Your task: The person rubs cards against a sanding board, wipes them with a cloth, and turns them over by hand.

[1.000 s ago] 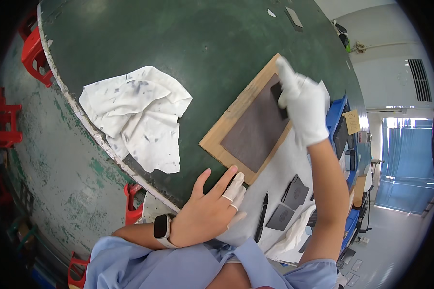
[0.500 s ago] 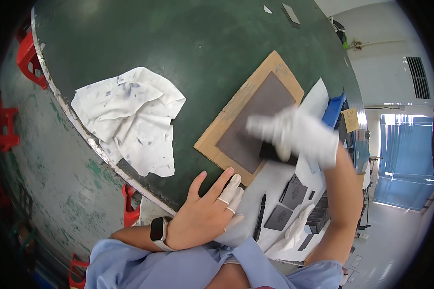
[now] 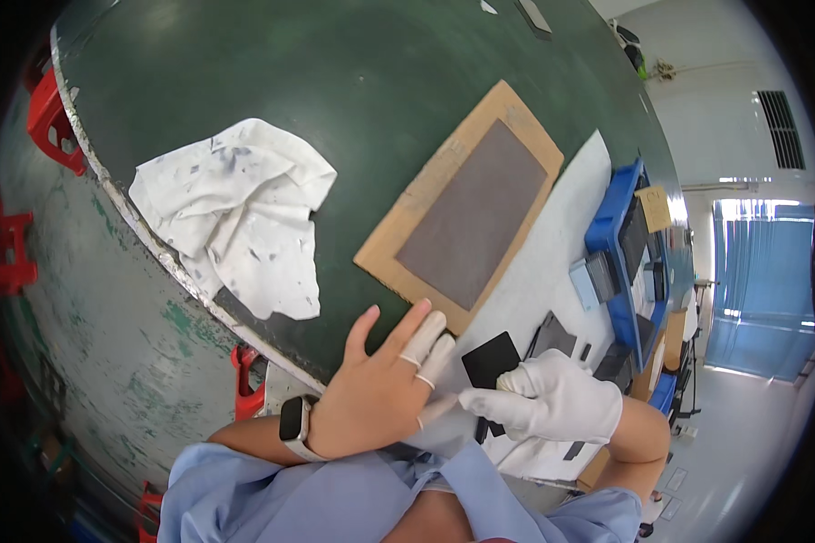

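One black card (image 3: 493,359) now off board (image 3: 437,181), gripped by right hand (image 3: 557,398), left hand (image 3: 364,398) splayed

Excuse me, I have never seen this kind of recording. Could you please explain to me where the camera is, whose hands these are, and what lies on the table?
There is no machine here, only one person's own two hands. The view comes from a wide fisheye camera worn on the head, looking down, so straight edges bend near the rim.

The left hand, with pale covers on some fingers, is spread open, its fingertips at the near edge of a tan board with a dark grey-brown panel. The right hand, in a white glove, holds a flat black piece.

On the green table, a stained white cloth lies to the left; a white sheet and a blue tray lie to the right.
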The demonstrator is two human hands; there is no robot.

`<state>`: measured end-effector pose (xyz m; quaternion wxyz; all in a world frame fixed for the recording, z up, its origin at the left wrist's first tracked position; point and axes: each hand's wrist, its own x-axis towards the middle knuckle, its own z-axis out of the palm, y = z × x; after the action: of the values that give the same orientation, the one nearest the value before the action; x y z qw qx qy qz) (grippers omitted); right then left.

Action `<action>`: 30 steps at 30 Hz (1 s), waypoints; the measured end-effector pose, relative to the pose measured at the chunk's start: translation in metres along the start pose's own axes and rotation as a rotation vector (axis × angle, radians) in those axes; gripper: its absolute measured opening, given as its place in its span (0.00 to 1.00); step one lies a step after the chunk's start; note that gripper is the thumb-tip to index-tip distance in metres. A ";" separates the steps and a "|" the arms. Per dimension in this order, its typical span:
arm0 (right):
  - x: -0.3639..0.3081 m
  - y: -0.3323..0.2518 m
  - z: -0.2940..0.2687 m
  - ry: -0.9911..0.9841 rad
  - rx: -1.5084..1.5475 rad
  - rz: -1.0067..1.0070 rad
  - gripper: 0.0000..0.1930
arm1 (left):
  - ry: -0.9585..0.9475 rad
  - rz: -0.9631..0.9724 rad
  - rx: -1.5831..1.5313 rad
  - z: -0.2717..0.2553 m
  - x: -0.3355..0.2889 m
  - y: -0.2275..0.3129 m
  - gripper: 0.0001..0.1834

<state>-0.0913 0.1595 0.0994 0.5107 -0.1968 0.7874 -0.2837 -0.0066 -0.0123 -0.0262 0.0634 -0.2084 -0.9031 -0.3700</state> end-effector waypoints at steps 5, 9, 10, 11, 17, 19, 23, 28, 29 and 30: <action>-0.021 0.022 0.018 0.231 0.032 -0.235 0.09 | 0.176 -0.066 -0.121 -0.002 -0.006 0.005 0.36; -0.013 0.040 0.052 0.500 -0.038 -0.670 0.04 | 0.192 -0.090 -0.159 -0.003 -0.009 0.028 0.45; -0.011 0.041 0.059 0.516 -0.026 -0.696 0.04 | 0.187 -0.075 -0.148 0.000 -0.010 0.032 0.46; -0.010 0.041 0.065 0.531 -0.012 -0.721 0.05 | 0.189 -0.069 -0.134 0.002 -0.011 0.035 0.46; -0.007 0.047 0.093 0.613 0.074 -0.664 0.06 | 0.282 -0.072 -0.053 0.010 -0.015 0.038 0.43; -0.003 0.047 0.098 0.665 0.175 -0.680 0.06 | 0.292 -0.060 -0.048 0.012 -0.014 0.037 0.42; -0.004 0.048 0.099 0.759 0.076 -0.693 0.09 | 0.292 -0.030 -0.042 0.009 -0.012 0.041 0.39; -0.016 0.041 0.088 0.935 0.585 -0.398 0.16 | 0.270 -0.019 -0.106 0.004 -0.012 0.044 0.36; -0.016 0.044 0.081 1.026 0.683 -0.309 0.16 | 0.260 0.000 -0.127 0.003 -0.013 0.044 0.35; -0.015 0.043 0.064 1.109 0.596 -0.339 0.17 | 0.264 0.027 -0.130 0.003 -0.015 0.044 0.35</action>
<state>-0.0275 0.1858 0.0613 0.0095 0.0072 0.7797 -0.6260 0.0261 0.0133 -0.0042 0.1730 -0.1735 -0.8583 -0.4509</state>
